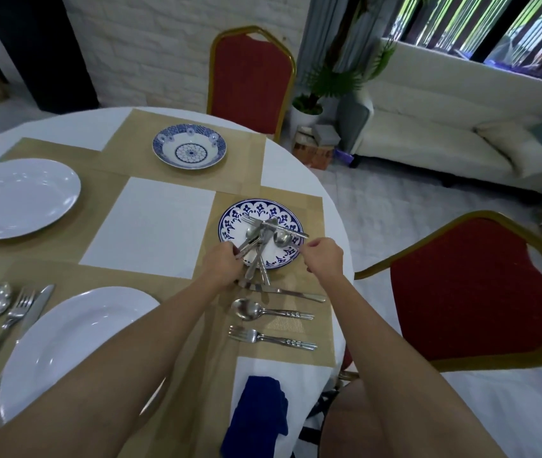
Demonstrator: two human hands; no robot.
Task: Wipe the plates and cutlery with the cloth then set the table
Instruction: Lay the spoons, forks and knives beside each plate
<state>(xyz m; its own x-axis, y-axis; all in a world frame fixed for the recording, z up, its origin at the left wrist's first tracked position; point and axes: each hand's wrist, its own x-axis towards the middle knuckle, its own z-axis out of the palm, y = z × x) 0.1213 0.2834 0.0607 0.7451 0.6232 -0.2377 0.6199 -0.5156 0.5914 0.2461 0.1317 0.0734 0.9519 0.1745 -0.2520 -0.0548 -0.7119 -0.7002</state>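
A blue-patterned plate (274, 211) sits on a tan placemat at the table's right edge with a bundle of cutlery (256, 241) lying across it. My left hand (221, 266) grips the handles of that bundle. My right hand (324, 254) pinches the handle of a spoon (283, 239) on the plate. A knife (291, 294), a spoon (264, 310) and a fork (269, 338) lie side by side on the mat nearer to me. The dark blue cloth (258, 414) lies on the table's near edge.
White plates stand at near left (64, 342) and far left (15, 200), a blue-rimmed bowl (189, 150) at the back. A spoon, fork and knife (2, 312) lie at the left. Red chairs stand at the right (468, 292) and behind the table (250, 77).
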